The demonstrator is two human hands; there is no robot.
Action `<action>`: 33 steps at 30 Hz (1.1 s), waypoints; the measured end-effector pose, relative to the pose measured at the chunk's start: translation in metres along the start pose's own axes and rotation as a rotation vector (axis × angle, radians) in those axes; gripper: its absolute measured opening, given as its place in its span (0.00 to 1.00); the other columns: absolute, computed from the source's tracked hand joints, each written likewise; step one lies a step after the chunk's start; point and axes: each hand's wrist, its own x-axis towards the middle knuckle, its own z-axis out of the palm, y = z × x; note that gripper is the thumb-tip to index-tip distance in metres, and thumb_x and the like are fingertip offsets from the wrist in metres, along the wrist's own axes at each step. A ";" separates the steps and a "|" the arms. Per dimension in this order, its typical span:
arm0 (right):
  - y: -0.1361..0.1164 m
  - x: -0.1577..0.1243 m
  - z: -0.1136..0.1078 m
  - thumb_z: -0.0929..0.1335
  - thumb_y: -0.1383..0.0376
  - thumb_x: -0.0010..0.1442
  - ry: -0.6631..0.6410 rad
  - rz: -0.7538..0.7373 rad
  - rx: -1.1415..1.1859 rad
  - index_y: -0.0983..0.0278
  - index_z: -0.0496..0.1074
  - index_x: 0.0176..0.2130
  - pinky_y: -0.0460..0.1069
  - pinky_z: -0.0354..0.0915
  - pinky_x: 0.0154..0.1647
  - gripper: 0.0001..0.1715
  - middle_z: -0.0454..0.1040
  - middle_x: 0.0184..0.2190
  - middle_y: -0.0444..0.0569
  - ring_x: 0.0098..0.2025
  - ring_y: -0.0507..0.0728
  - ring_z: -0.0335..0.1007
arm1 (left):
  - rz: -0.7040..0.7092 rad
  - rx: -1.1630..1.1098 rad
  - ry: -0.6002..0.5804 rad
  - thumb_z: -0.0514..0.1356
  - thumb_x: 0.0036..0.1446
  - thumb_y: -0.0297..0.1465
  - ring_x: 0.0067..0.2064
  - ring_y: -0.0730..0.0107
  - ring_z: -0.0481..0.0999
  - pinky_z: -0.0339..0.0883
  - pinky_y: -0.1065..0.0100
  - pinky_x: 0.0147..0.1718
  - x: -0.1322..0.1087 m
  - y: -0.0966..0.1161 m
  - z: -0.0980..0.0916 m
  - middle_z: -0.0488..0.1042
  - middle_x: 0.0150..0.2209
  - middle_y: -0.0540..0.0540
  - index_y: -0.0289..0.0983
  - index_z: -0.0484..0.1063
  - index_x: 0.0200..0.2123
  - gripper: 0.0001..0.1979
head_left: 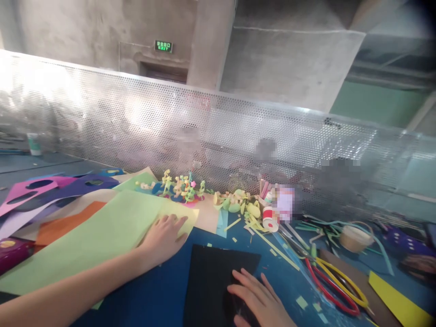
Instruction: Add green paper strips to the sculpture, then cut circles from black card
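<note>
My left hand (166, 236) rests on the right end of a large light green sheet of paper (98, 231), beside a pale yellow corner. Its fingers lie stretched out over the paper, and nothing shows in its grasp. On the blue tabletop in front of me lies a black sheet (207, 286), cut off by the bottom edge of the view. Over the right part of that sheet my right hand (260, 297) is open, fingers spread, holding nothing. Whether its fingertips touch the black sheet I cannot tell.
Coloured sheets with cut-outs (64, 188) pile up at left. Small paper figures (184, 186) stand at the back, near a red-and-white spool (270, 220). Scissors with red and yellow handles (335, 290), a tub (356, 239) and paper scraps lie at right. A perforated metal panel (221, 141) rises behind.
</note>
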 end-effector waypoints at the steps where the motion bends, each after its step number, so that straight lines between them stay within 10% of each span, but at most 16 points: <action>1: 0.002 0.000 0.001 0.61 0.51 0.60 -0.008 -0.001 0.003 0.50 0.67 0.52 0.63 0.58 0.58 0.22 0.61 0.59 0.43 0.60 0.64 0.57 | -0.011 -0.013 0.003 0.47 0.58 0.41 0.50 0.48 0.66 0.60 0.52 0.47 0.001 -0.002 -0.001 0.69 0.47 0.37 0.40 0.62 0.56 0.24; 23: -0.020 0.002 -0.018 0.56 0.46 0.61 -0.163 0.098 0.009 0.49 0.62 0.57 0.70 0.46 0.59 0.28 0.55 0.62 0.46 0.64 0.67 0.46 | 0.052 -0.062 0.099 0.44 0.62 0.41 0.55 0.50 0.61 0.57 0.52 0.52 0.002 -0.001 -0.005 0.66 0.51 0.38 0.40 0.66 0.53 0.22; 33: -0.019 -0.006 -0.018 0.53 0.47 0.63 -0.070 0.106 0.041 0.47 0.56 0.59 0.67 0.41 0.62 0.28 0.49 0.64 0.41 0.66 0.61 0.42 | 0.521 -0.247 -0.085 0.52 0.55 0.49 0.61 0.52 0.56 0.51 0.50 0.59 -0.030 0.042 -0.017 0.61 0.59 0.45 0.48 0.62 0.55 0.26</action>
